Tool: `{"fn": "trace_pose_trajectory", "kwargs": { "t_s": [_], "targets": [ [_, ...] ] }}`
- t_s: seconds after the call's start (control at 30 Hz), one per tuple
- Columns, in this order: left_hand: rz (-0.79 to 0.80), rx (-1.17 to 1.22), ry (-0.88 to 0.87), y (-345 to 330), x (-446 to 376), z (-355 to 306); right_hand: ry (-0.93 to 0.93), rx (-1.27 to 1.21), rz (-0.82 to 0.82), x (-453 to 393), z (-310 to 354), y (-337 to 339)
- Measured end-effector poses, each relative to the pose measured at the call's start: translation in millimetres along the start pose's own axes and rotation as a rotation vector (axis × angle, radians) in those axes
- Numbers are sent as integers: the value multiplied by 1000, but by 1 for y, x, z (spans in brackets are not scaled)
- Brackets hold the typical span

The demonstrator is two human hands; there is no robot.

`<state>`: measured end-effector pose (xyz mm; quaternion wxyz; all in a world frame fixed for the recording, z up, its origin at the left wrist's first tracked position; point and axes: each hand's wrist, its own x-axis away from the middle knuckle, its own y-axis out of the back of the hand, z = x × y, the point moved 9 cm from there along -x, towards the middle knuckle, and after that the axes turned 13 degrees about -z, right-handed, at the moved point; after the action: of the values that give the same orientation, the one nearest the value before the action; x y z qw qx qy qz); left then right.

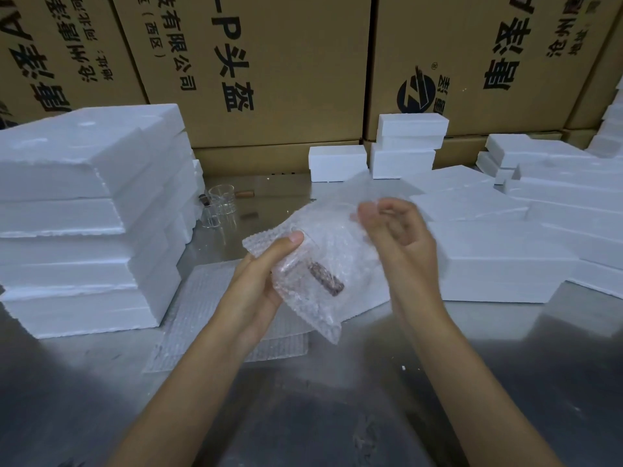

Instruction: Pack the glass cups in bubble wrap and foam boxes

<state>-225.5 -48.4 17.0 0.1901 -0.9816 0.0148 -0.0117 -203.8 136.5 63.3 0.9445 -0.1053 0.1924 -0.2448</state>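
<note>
Head view: two hands wrap a cup in bubble wrap above the table.
Left hand [259, 284] grips the wrap [323, 264] with the cup's brown handle [328, 279] showing inside. Right hand [394, 230] pinches the wrap's top, blurry. More cups [220, 202] sit far back, beside the foam stack [91, 210].
</note>
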Motion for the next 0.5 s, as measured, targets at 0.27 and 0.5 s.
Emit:
{"fn": "trace_pose_trajectory", "kwargs": {
  "t_s": [0.27,0.5],
  "targets": [
    [-132,71,-135,8,3,-18,-232,590,596,21,-36,-14],
    [-59,-135,-192,-11,11,-14,-237,220,173,-3,-25,0]
  ]
}}
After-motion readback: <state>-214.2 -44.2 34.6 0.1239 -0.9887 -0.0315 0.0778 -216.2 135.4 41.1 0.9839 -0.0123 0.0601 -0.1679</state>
